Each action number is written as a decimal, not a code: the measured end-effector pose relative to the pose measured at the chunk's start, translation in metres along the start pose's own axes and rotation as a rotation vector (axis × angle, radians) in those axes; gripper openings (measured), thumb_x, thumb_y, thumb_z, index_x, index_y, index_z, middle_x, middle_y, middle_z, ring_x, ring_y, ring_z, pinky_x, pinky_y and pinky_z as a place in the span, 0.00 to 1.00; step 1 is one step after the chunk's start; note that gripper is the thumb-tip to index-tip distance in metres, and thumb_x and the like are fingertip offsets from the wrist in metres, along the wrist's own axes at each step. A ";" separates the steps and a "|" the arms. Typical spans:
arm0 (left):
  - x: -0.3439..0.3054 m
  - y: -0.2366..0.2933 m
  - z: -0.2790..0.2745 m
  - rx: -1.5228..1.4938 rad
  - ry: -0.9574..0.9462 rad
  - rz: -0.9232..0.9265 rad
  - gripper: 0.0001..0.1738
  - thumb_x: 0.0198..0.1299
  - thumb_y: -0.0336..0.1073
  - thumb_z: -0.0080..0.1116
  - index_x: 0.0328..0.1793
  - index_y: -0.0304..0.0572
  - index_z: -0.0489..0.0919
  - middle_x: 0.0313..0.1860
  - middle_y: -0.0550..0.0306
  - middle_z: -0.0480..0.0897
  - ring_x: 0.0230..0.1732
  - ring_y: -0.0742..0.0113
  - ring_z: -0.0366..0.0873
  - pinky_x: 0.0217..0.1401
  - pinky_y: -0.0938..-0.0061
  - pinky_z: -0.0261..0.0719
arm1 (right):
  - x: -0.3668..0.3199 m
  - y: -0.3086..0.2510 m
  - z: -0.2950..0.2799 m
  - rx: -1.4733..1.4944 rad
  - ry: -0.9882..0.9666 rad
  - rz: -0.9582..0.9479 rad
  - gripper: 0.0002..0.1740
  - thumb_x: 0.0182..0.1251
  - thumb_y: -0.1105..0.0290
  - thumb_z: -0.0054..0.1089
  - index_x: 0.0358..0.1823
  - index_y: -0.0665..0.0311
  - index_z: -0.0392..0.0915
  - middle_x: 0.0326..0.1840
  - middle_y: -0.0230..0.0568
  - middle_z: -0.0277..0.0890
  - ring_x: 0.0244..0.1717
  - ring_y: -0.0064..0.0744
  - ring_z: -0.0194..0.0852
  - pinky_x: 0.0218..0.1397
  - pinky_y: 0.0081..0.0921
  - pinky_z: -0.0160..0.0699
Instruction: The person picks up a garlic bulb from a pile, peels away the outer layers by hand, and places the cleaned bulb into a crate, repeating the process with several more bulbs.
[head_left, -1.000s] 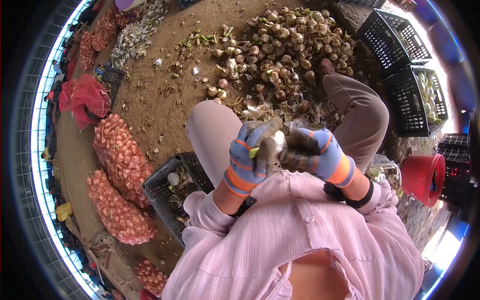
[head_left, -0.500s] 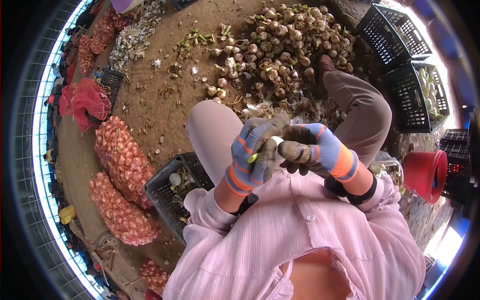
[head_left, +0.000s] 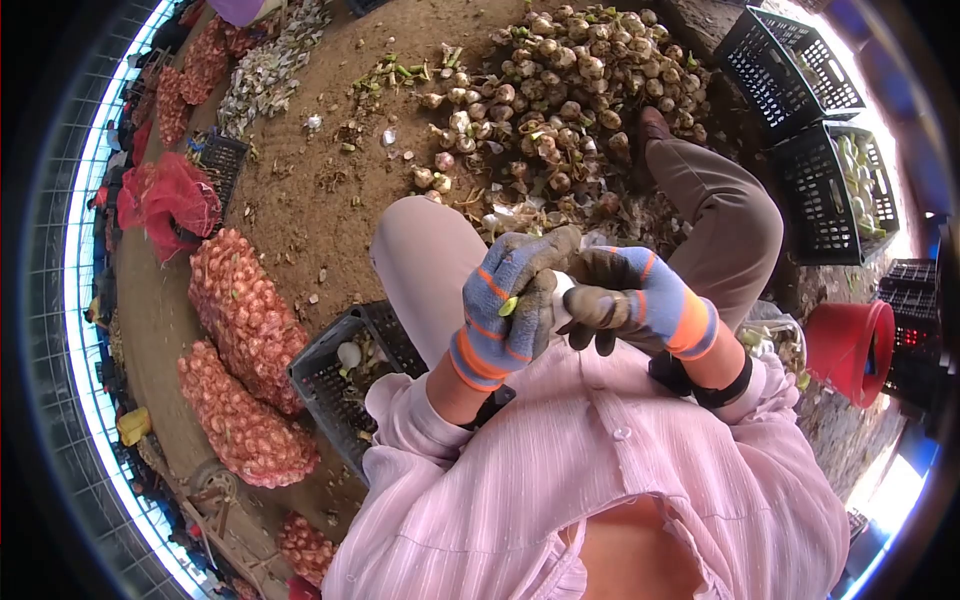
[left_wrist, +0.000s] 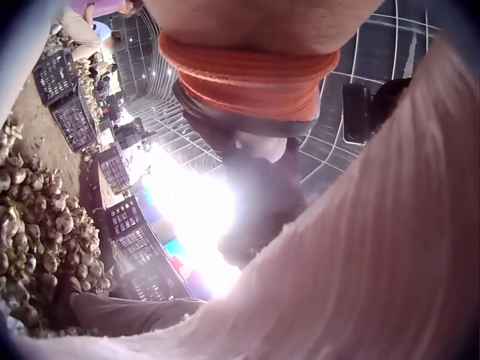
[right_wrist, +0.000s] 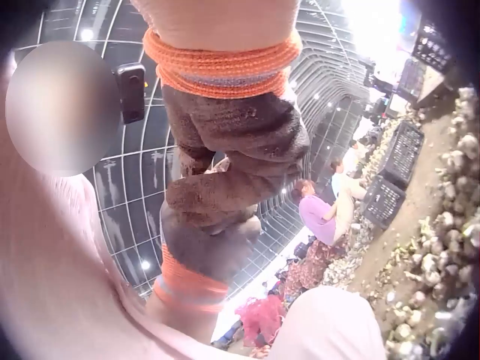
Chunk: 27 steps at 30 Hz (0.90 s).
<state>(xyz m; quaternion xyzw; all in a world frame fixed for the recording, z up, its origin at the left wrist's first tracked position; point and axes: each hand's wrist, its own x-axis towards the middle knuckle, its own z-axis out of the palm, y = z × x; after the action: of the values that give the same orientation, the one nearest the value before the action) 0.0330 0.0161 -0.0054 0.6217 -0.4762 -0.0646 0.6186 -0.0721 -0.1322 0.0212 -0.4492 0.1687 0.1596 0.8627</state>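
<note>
Gloved in blue-grey and orange with soiled palms, both hands meet in front of the lap in the head view. My left hand [head_left: 505, 300] grips a white garlic bulb [head_left: 563, 288], its short green stem [head_left: 509, 306] poking out between the fingers. From the other side my right hand [head_left: 640, 300] pinches the bulb, thumb against its white skin and the other fingers curled underneath. In the right wrist view, the right hand [right_wrist: 232, 142] overlaps the left hand [right_wrist: 210, 240], and most of the bulb is hidden. Glare darkens the left hand [left_wrist: 262, 187] in the left wrist view.
A large heap of garlic [head_left: 590, 80] lies ahead by the right foot. Black crates [head_left: 820, 200] stand at the right near a red bucket [head_left: 845, 350]. Another crate [head_left: 325, 390] sits by the left thigh, beside full net sacks [head_left: 245, 310]. Peelings [head_left: 270, 80] litter the ground.
My right hand, blurred at the bulb earlier, has steadied, with its thumb now against the white skin. The left hand keeps its grip, and more of the white bulb shows.
</note>
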 end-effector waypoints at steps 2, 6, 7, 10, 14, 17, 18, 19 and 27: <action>-0.003 0.001 0.001 -0.049 0.027 -0.067 0.15 0.57 0.26 0.46 0.48 0.26 0.75 0.41 0.43 0.78 0.36 0.57 0.75 0.38 0.71 0.73 | -0.001 -0.001 0.002 -0.134 -0.022 -0.074 0.14 0.65 0.68 0.54 0.44 0.73 0.74 0.31 0.46 0.80 0.24 0.30 0.80 0.18 0.17 0.75; -0.005 -0.003 -0.003 -0.119 -0.004 -0.076 0.15 0.57 0.26 0.45 0.49 0.26 0.75 0.41 0.44 0.78 0.35 0.58 0.74 0.38 0.71 0.73 | -0.001 0.006 -0.004 0.137 -0.064 0.003 0.15 0.62 0.62 0.60 0.40 0.69 0.75 0.29 0.43 0.79 0.23 0.26 0.79 0.18 0.16 0.76; -0.005 -0.003 -0.002 -0.111 0.003 -0.055 0.15 0.56 0.26 0.46 0.49 0.26 0.75 0.42 0.44 0.78 0.36 0.58 0.74 0.39 0.71 0.73 | -0.001 0.006 -0.004 0.151 -0.064 0.005 0.15 0.62 0.62 0.60 0.39 0.69 0.75 0.29 0.43 0.79 0.23 0.26 0.79 0.18 0.16 0.76; -0.003 0.000 0.000 -0.030 -0.004 0.027 0.15 0.56 0.25 0.46 0.49 0.26 0.75 0.42 0.45 0.78 0.35 0.58 0.74 0.38 0.73 0.73 | -0.003 0.006 -0.003 0.139 -0.056 -0.007 0.15 0.63 0.62 0.59 0.38 0.69 0.75 0.29 0.44 0.79 0.23 0.26 0.79 0.17 0.16 0.75; -0.020 -0.013 0.003 0.021 0.003 -0.149 0.22 0.62 0.36 0.37 0.53 0.25 0.72 0.44 0.45 0.79 0.36 0.63 0.77 0.40 0.75 0.74 | 0.001 0.011 -0.007 0.017 -0.062 -0.071 0.13 0.63 0.64 0.59 0.36 0.68 0.76 0.29 0.42 0.80 0.24 0.26 0.79 0.19 0.17 0.75; -0.011 -0.011 0.001 -0.478 0.036 -0.431 0.26 0.66 0.44 0.33 0.56 0.26 0.70 0.45 0.45 0.79 0.25 0.69 0.75 0.26 0.81 0.73 | 0.002 0.010 -0.010 -0.330 -0.012 -0.238 0.09 0.61 0.67 0.60 0.36 0.66 0.76 0.28 0.39 0.79 0.26 0.27 0.79 0.24 0.21 0.76; -0.008 -0.010 -0.001 -0.734 0.047 -0.582 0.27 0.66 0.45 0.34 0.57 0.26 0.69 0.45 0.45 0.79 0.22 0.71 0.74 0.21 0.82 0.71 | 0.003 0.009 -0.012 -0.671 0.075 -0.401 0.07 0.59 0.69 0.59 0.35 0.65 0.76 0.27 0.39 0.79 0.27 0.31 0.79 0.27 0.24 0.75; -0.004 -0.007 0.000 -1.026 0.114 -0.696 0.28 0.66 0.46 0.34 0.60 0.27 0.67 0.44 0.44 0.80 0.13 0.76 0.67 0.11 0.85 0.60 | 0.009 0.018 -0.021 -1.185 0.321 -0.495 0.08 0.55 0.70 0.60 0.35 0.63 0.75 0.29 0.42 0.78 0.31 0.42 0.78 0.33 0.33 0.74; -0.016 -0.029 0.015 -0.509 0.022 -0.394 0.25 0.62 0.37 0.45 0.63 0.31 0.66 0.56 0.48 0.74 0.50 0.64 0.74 0.47 0.73 0.76 | 0.008 -0.001 -0.001 -1.627 0.405 -0.820 0.12 0.48 0.66 0.62 0.34 0.60 0.74 0.33 0.39 0.72 0.36 0.45 0.74 0.34 0.36 0.73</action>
<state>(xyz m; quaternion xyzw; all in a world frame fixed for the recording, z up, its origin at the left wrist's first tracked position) 0.0295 0.0100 -0.0411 0.5279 -0.3085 -0.2933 0.7350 -0.0648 -0.1322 0.0182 -0.9591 -0.0198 -0.1697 0.2257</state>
